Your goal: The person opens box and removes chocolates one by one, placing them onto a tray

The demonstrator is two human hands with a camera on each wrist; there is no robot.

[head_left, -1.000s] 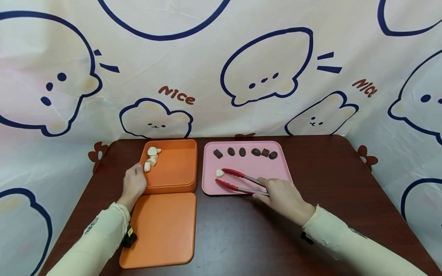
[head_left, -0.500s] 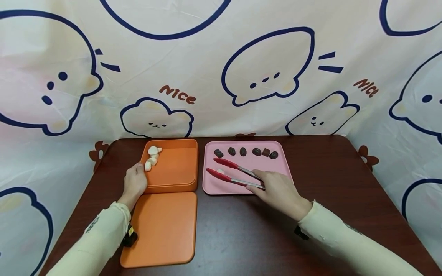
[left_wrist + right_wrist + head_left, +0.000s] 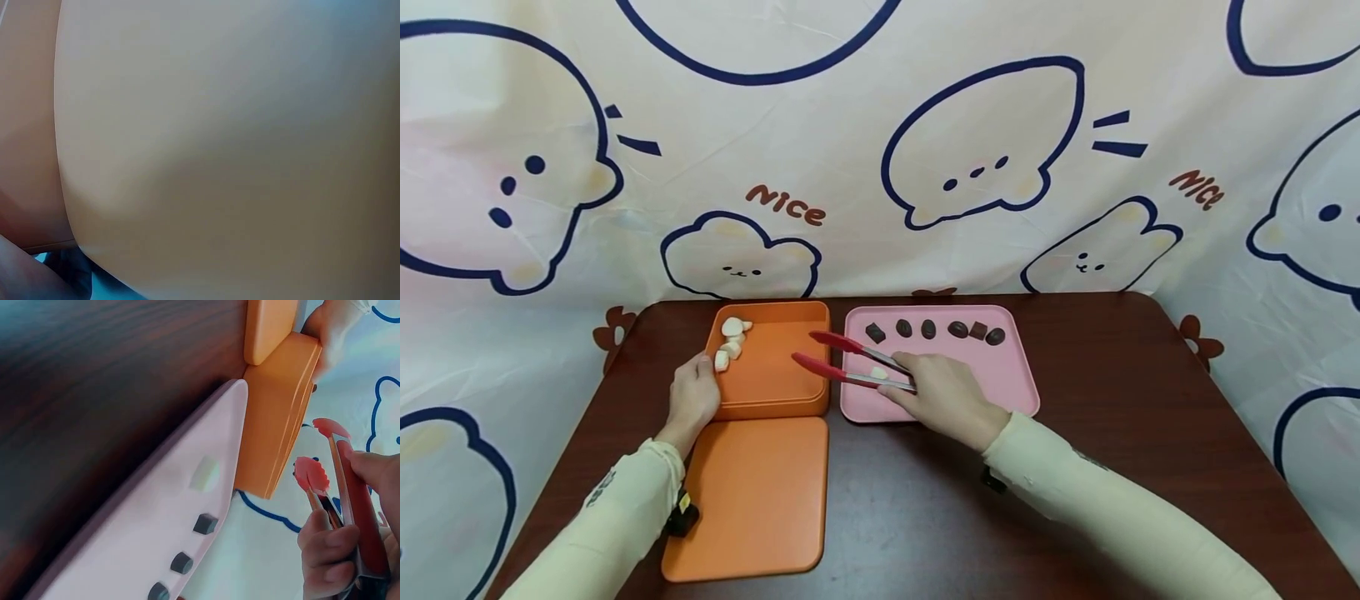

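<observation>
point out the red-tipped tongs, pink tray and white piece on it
Red-tipped tongs [image 3: 822, 367]: head view, red end of the nearer prong
Pink tray [image 3: 1000, 371]: head view, bare right part of its floor
White piece [image 3: 206, 474]: right wrist view, middle of its visible surface

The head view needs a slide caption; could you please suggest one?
Left hand holding an orange box, right hand holding red-tipped tongs over it.

We look into a cloth-screened booth [image 3: 1247, 333], its wider room hidden from us. Cartoon-printed fabric [image 3: 850, 150] hangs past the far edge and both side edges of a dark wood-grained table [image 3: 1097, 367].
</observation>
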